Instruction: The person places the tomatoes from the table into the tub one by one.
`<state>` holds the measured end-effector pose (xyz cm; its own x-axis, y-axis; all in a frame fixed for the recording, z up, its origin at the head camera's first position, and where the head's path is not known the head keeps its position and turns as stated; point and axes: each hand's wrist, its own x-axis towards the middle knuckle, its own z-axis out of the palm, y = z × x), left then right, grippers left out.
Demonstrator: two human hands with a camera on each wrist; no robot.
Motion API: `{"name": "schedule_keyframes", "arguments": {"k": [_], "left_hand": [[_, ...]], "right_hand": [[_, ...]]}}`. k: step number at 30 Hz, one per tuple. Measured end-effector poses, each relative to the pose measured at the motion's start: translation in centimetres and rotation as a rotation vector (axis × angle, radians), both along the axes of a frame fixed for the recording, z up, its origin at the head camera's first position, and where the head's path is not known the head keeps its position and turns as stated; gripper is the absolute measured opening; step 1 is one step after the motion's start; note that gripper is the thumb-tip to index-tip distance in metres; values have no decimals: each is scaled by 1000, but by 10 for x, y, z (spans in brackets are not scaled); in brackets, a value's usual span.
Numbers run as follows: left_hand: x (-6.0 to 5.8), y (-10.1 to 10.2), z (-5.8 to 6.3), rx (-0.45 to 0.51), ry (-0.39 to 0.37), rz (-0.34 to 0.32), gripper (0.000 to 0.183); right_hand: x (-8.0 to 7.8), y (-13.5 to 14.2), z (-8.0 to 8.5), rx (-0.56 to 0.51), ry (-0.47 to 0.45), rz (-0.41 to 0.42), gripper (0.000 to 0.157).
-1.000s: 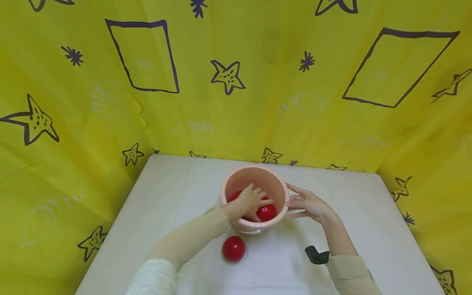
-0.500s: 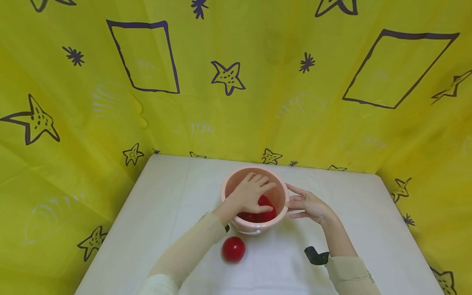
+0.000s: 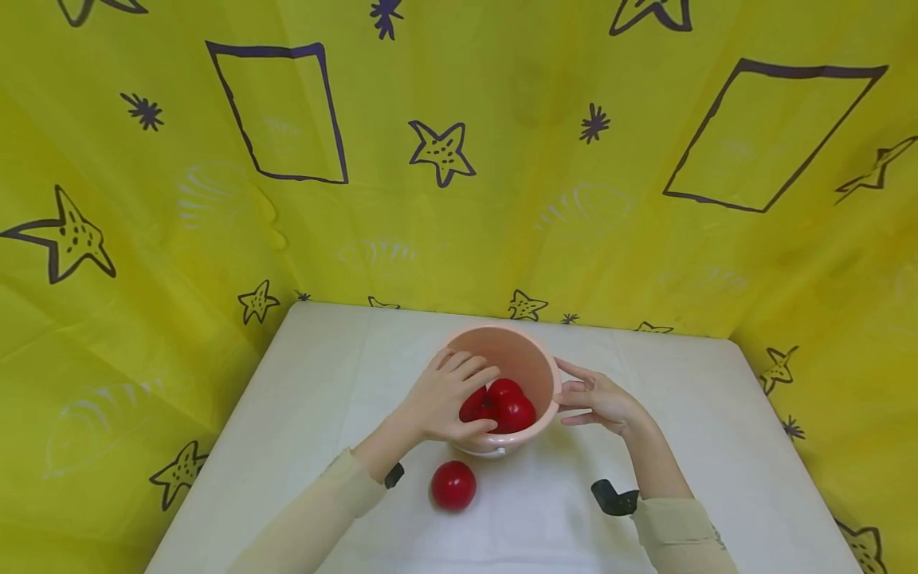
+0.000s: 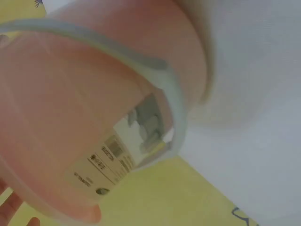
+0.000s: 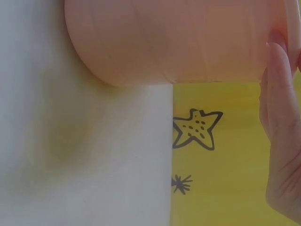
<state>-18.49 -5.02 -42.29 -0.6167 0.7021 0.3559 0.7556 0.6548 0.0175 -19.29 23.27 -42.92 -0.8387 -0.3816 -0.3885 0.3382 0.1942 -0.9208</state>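
Note:
A pink bucket (image 3: pixel 512 344) with a pale handle (image 4: pixel 175 110) stands upright on the table, its mouth facing me. Several glossy red balls (image 3: pixel 515 413) lie inside it. Another red ball (image 3: pixel 453 485) sits on the table just in front. My left hand (image 3: pixel 446 396) hovers over the bucket's left rim with its fingers spread and nothing in them; it covers part of the balls. At the right rim, my right hand (image 3: pixel 597 401) holds the bucket, one digit lapping over the edge and others against the outer wall.
A white table (image 3: pixel 344 375) carries everything. Yellow curtains (image 3: pixel 502 223) with starfish drawings enclose its back and both sides. A printed label (image 4: pixel 110 162) is stuck to the bucket's outside. Black wrist cameras (image 3: pixel 615 498) show near the sleeves.
My left hand has risen out of the bucket and drawn back to its left rim without a ball, uncovering more of the red balls. The right hand and bucket have stayed in place.

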Motion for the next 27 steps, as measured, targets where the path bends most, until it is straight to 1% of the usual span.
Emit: {"name": "schedule_keyframes", "arguments": {"k": [2,4,9,11,14,17,19,27], "left_hand": [[7,-9,-2,17,11,5,63],[15,-17,-4,33,3,9,63],[36,-34,-10,33,-56,26,66],[45,-40,-14,32,-66,29,67],[55,-45,-20,50,-51,10,63],[61,-46,-31,68,-42,-16,59],[63,-46,-39,58,-45,-22,58],[70,-43,-78,-103,-74,1,61]], "right_hand": [[0,0,0,2,-1,-5,76],[-1,-1,-1,8,-1,-11,75],[-1,-2,-2,30,-3,-28,73],[-1,-3,-2,40,-2,-29,74],[-1,-3,-2,49,-1,-30,76],[-1,-2,-3,54,-1,-31,75],[-1,-2,-3,55,-3,-35,74],[-1,-2,-3,54,2,-32,73]]}}
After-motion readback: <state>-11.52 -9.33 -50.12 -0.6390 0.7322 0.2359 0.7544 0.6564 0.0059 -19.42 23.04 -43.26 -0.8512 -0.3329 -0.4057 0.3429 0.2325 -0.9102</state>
